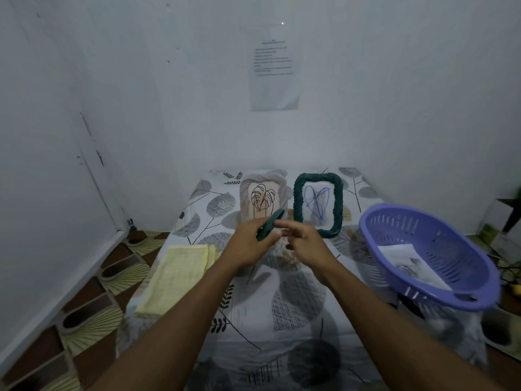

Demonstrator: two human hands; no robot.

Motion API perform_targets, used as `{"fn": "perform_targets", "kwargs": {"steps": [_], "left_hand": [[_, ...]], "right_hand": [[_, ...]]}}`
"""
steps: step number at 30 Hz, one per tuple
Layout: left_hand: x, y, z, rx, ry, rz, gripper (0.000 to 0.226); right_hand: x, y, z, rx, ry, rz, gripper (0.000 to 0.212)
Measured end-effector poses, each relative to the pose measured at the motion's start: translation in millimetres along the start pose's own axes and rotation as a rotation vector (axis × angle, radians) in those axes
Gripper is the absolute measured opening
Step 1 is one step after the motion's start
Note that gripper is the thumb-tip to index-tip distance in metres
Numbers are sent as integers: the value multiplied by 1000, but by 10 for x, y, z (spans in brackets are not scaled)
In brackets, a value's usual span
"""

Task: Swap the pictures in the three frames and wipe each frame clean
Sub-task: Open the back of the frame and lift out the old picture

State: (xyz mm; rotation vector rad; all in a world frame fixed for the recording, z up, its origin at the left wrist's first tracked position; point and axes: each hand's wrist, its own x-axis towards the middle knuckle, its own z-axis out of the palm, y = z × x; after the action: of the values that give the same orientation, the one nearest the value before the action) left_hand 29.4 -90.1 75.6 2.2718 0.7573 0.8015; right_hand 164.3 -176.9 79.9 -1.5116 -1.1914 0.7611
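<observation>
My left hand (248, 245) grips a small dark green frame (270, 224), held edge-on above the table's middle. My right hand (304, 239) is right beside it, fingers partly curled at the frame's near end; whether they pinch anything is unclear. At the back of the table lie a beige frame with a black leaf drawing (263, 197) and a dark green rope-edged frame with a blue scribble (318, 204). A folded yellow cloth (176, 277) lies flat at the left edge.
A purple plastic basket (428, 255) with a sheet of paper (408, 262) inside stands tilted at the table's right side. The table carries a leaf-patterned cover (296, 303). White walls close in behind and left; a printed sheet (273, 71) hangs on the back wall.
</observation>
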Motion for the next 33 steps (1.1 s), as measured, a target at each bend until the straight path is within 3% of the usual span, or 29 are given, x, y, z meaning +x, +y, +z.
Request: {"fn": "perform_targets", "kwargs": {"steps": [3, 5, 8, 10, 15, 21, 26, 33], "left_hand": [[-31, 11, -57, 54, 54, -19, 29], [-1, 1, -106, 38, 102, -54, 28], [26, 26, -169, -301, 130, -195, 25], [24, 51, -147, -522, 143, -250, 23], [3, -46, 105, -700, 176, -289, 26], [33, -349, 391, -599, 170, -360, 33], [115, -478, 580, -538, 206, -379, 24], [46, -645, 750, -436, 161, -356, 30]], "right_hand": [[56, 14, -50, -67, 25, -7, 64], [77, 79, -67, -91, 96, -13, 57], [73, 201, -92, -73, 234, 13, 35], [48, 269, -111, -13, 251, 67, 39], [31, 419, -161, 136, 264, 137, 39], [25, 621, -274, 87, 254, 169, 47], [124, 751, -269, 30, 257, 72, 30], [262, 1040, -335, -39, 239, 104, 6]]}}
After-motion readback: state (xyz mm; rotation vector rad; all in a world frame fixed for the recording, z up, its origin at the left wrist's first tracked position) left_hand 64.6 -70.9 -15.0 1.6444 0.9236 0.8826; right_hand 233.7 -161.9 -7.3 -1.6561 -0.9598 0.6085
